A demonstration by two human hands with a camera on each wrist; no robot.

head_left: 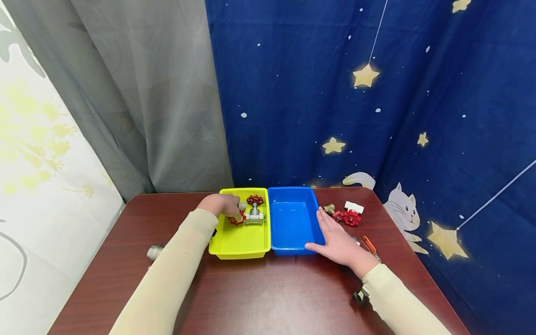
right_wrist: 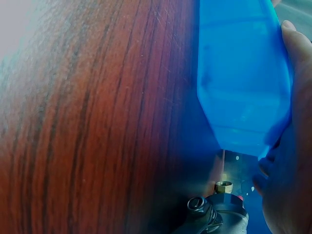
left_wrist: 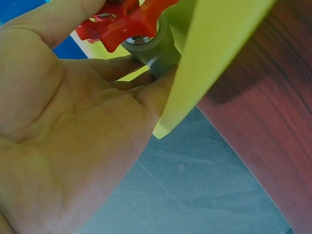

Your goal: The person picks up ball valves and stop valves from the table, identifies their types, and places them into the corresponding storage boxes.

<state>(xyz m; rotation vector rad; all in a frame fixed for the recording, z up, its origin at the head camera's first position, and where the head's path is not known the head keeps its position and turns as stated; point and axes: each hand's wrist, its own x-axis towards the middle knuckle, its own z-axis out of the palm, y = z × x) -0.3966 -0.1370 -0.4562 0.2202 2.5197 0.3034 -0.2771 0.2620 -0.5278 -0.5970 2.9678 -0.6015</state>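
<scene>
Inside the yellow bin (head_left: pixel 240 255), my left hand (head_left: pixel 221 204) holds a grey valve (left_wrist: pixel 160 52) with a red handwheel (left_wrist: pixel 139 24). The thumb lies over the wheel and the other fingers reach behind the grey body, partly hidden. Beside it in the same bin is a silver metal valve (head_left: pixel 254 217), also with a red handwheel. My right hand (head_left: pixel 335 239) rests with straight fingers along the right side of the blue bin (head_left: pixel 293 251), its thumb spread at the near right corner. The blue bin stands right against the yellow one.
Several valves with red handwheels (head_left: pixel 351 217) and a white tee-shaped piece (head_left: pixel 354 207) lie right of the blue bin. An orange handle (head_left: pixel 369 244) and a black part (head_left: pixel 360 297) are near my right forearm. A metal fitting (head_left: pixel 155 252) lies left. Curtains hang behind the table.
</scene>
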